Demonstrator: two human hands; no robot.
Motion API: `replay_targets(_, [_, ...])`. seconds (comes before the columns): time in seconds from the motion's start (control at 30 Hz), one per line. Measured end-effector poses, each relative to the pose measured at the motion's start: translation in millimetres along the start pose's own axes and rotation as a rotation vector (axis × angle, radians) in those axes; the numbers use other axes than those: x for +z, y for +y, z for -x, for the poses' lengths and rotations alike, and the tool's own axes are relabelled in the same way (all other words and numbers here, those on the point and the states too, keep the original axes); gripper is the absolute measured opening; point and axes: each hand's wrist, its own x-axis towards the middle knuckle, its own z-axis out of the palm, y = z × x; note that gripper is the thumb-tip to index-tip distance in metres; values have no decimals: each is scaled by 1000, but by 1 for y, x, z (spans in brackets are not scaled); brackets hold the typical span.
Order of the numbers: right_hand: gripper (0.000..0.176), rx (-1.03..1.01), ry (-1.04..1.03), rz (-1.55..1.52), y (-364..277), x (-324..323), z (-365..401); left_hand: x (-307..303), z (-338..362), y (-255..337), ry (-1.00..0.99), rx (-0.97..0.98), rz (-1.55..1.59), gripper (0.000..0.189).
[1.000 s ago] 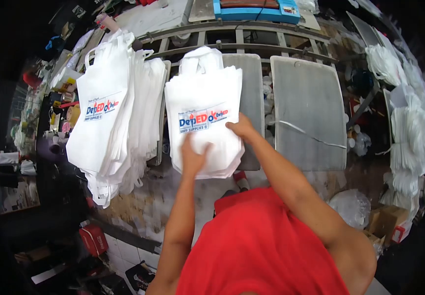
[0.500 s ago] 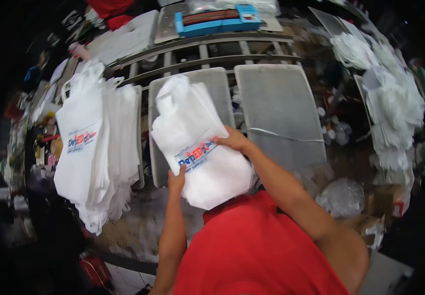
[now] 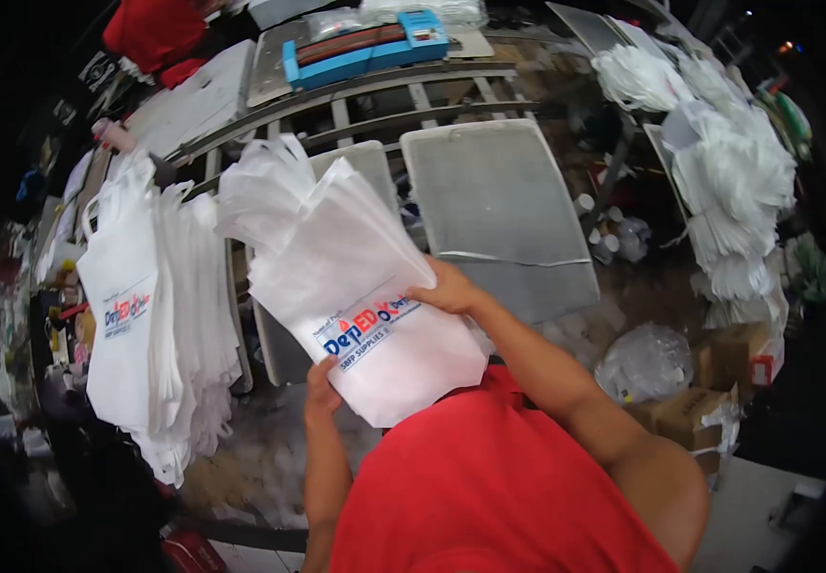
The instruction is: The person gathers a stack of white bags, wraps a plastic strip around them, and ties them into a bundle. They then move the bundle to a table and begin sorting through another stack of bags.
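Observation:
A stack of white printed bags (image 3: 365, 277) is held up in front of my red shirt, its handles fanned out at the top left. My left hand (image 3: 324, 387) grips the stack's lower left edge, thumb on top beside the blue and red print. On the right edge, my right hand (image 3: 449, 288) clasps the bags with its thumb over the print. Behind the held stack lies a grey board (image 3: 360, 162), partly covered by it. To the left, a thick pile of similar white bags (image 3: 121, 315) hangs over another board.
A second grey board (image 3: 494, 196) lies right of centre. A blue machine (image 3: 365, 53) stands beyond the slatted rack (image 3: 341, 113). More white bags (image 3: 728, 181) are heaped at the right, above a clear plastic bundle (image 3: 644, 363) and cardboard boxes (image 3: 685, 415).
The view has shifted to the right. The held stack is lifted nearer, and its handles and top edges have spread apart. Both hands still grip its sides.

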Motion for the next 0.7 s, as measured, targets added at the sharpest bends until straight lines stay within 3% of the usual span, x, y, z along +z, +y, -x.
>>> replay_targets(0.13, [68, 44, 81, -211, 29, -73, 57, 73, -9, -7, -94, 85, -187, 62])
replay_targets(0.2, [67, 101, 116, -250, 27, -105, 89, 104, -16, -14, -240, 168, -363, 66])
replay_targets(0.27, [64, 121, 44, -359, 26, -133, 110, 125, -7, -14, -223, 208, -430, 72])
replay_targets(0.33, [64, 190, 64, -525, 46, -172, 123, 147, 24, 2, -155, 472, -679, 74])
replay_targets(0.37, [65, 252, 72, -680, 61, -194, 128, 140, 51, 23, -75, 421, -791, 73])
replay_targets(0.4, [65, 270, 290, -293, 95, -220, 129, 93, 70, 51, 18, 439, -1100, 68])
replay_targets(0.43, [66, 277, 488, 101, 141, -244, 130, 58, 87, 77, -58, 562, -1095, 66])
replay_targets(0.47, [64, 169, 634, 389, 182, -270, 137, 125, 130, 89, 66, 724, -968, 69])
replay_targets(0.5, [63, 47, 773, 676, 210, -292, 141, 25, 163, 122, 574, 710, -1292, 79])
replay_targets(0.53, [63, 41, 756, 668, 218, -304, 144, 78, 175, 121, 357, 783, -1072, 82])
replay_targets(0.57, [58, 205, 649, 619, 226, -312, 148, 145, 189, 124, 149, 843, -844, 85])
replay_targets(0.6, [54, 366, 536, 569, 233, -320, 148, 170, 195, 121, 132, 902, -841, 83])
replay_targets(0.63, [54, 357, 512, 567, 241, -331, 142, 181, 206, 120, 180, 885, -847, 81])
replay_targets(0.7, [43, 601, 90, 639, 253, -354, 121, 194, 218, 112, 252, 878, -848, 80])
